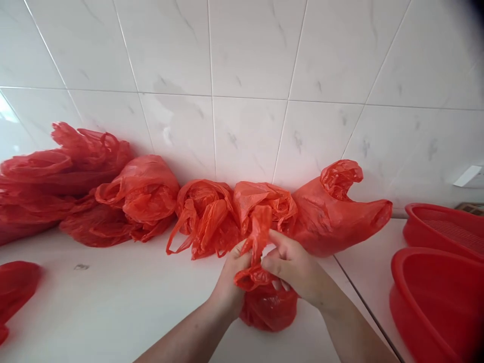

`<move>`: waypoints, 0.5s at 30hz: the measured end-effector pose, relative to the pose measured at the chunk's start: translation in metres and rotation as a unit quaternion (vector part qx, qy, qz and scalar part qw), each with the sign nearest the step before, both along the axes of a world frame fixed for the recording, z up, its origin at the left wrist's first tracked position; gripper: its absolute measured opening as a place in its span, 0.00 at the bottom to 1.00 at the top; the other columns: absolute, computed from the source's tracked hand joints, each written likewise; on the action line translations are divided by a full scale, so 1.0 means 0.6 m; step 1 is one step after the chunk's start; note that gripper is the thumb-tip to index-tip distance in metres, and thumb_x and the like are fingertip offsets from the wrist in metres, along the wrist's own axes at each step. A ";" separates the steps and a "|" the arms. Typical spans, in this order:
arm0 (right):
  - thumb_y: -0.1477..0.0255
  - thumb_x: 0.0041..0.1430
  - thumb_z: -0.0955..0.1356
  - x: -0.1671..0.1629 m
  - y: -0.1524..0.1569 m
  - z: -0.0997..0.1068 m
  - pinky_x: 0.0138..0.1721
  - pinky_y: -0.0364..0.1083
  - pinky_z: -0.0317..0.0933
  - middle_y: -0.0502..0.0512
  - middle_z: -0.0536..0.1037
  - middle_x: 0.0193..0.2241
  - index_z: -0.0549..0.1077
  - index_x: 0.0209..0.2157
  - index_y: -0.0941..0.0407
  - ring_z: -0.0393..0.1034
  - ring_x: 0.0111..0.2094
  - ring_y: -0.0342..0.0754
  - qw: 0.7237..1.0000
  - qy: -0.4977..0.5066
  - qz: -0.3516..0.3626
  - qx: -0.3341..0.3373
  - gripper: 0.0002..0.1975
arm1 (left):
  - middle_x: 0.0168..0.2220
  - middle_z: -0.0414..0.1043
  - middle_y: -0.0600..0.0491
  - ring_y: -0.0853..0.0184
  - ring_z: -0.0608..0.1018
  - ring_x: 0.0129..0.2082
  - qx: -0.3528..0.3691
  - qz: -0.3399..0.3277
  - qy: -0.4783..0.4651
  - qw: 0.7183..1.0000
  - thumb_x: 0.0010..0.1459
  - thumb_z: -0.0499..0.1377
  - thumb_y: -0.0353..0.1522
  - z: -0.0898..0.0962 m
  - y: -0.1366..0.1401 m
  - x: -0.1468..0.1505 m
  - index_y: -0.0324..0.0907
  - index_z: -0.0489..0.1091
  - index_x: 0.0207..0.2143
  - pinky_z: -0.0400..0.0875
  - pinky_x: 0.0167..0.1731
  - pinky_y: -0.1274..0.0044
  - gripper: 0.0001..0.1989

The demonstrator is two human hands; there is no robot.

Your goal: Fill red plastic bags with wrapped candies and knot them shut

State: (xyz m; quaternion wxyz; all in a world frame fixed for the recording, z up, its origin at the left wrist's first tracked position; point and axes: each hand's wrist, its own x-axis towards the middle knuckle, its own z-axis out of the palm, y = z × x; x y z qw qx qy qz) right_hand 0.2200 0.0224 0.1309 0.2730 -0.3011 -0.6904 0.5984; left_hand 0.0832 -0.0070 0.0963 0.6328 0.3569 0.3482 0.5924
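Observation:
A filled red plastic bag (270,308) rests on the white counter, its gathered top and handles between my two hands. My left hand (235,275) is closed round the neck of the bag on its left side, the fingertips partly hidden by the plastic. On the other side my right hand (289,264) grips the twisted plastic, with the index finger reaching up beside a handle that sticks upward. What is inside the bag cannot be made out.
Behind my hands, several red bags line the tiled wall, among them an upright one (325,217) and a knotted one (209,217). More bags (56,181) pile up at left. Two red plastic baskets (401,275) stand at right, past a seam in the counter (113,287).

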 end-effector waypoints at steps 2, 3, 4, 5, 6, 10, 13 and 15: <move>0.63 0.54 0.70 -0.008 0.001 -0.008 0.20 0.38 0.50 0.44 0.64 0.16 0.70 0.32 0.57 0.57 0.18 0.38 0.999 -0.014 -0.028 0.011 0.12 | 0.17 0.66 0.56 0.74 0.64 0.16 0.036 -0.045 0.039 0.998 0.50 0.57 0.30 0.004 -0.003 0.004 0.38 0.67 0.22 0.61 0.22 0.80 0.06; 0.62 0.55 0.69 -0.011 0.003 -0.013 0.20 0.39 0.51 0.44 0.63 0.15 0.67 0.24 0.57 0.56 0.18 0.37 0.998 -0.020 -0.056 0.017 0.14 | 0.19 0.68 0.55 0.74 0.64 0.17 0.044 -0.051 0.060 0.996 0.51 0.56 0.31 0.006 -0.005 0.005 0.38 0.68 0.24 0.61 0.23 0.80 0.06; 0.62 0.56 0.67 -0.013 0.006 -0.017 0.20 0.39 0.50 0.44 0.61 0.13 0.63 0.20 0.57 0.54 0.17 0.37 0.995 -0.021 -0.091 0.019 0.18 | 0.22 0.70 0.53 0.74 0.64 0.18 0.046 -0.049 0.076 0.995 0.52 0.56 0.31 0.008 -0.006 0.005 0.38 0.69 0.26 0.61 0.23 0.80 0.05; 0.61 0.57 0.66 -0.015 0.010 -0.021 0.20 0.39 0.50 0.44 0.59 0.12 0.60 0.18 0.56 0.53 0.16 0.37 0.991 -0.016 -0.129 0.015 0.20 | 0.25 0.72 0.52 0.74 0.66 0.20 0.048 -0.044 0.084 0.994 0.54 0.56 0.31 0.009 -0.007 0.005 0.38 0.70 0.29 0.62 0.25 0.80 0.05; 0.59 0.58 0.65 -0.015 0.015 -0.025 0.19 0.39 0.49 0.43 0.57 0.11 0.59 0.17 0.56 0.51 0.15 0.37 0.986 -0.005 -0.169 0.002 0.21 | 0.30 0.74 0.51 0.72 0.69 0.24 0.056 -0.042 0.084 0.994 0.55 0.56 0.31 0.009 -0.008 0.005 0.39 0.70 0.32 0.64 0.28 0.80 0.05; 0.55 0.56 0.65 -0.016 0.031 -0.036 0.16 0.40 0.46 0.42 0.56 0.11 0.61 0.22 0.56 0.49 0.14 0.38 0.970 0.032 -0.239 -0.031 0.20 | 0.48 0.71 0.49 0.62 0.72 0.47 0.123 -0.024 0.074 0.989 0.53 0.62 0.34 0.005 -0.011 0.005 0.44 0.65 0.49 0.65 0.46 0.73 0.21; 0.58 0.60 0.63 -0.011 0.026 -0.032 0.19 0.40 0.51 0.44 0.61 0.13 0.65 0.25 0.56 0.54 0.17 0.39 0.986 -0.016 -0.165 0.028 0.17 | 0.44 0.74 0.48 0.61 0.73 0.47 0.105 0.000 0.076 0.992 0.57 0.58 0.42 -0.001 -0.010 0.005 0.42 0.68 0.46 0.65 0.47 0.72 0.17; 0.62 0.61 0.62 -0.003 0.020 -0.025 0.24 0.40 0.57 0.46 0.65 0.18 0.69 0.31 0.57 0.58 0.20 0.39 0.996 -0.019 -0.075 0.046 0.13 | 0.35 0.76 0.47 0.61 0.76 0.40 0.072 -0.009 0.044 0.996 0.60 0.52 0.44 -0.002 -0.008 0.004 0.39 0.71 0.32 0.68 0.42 0.73 0.18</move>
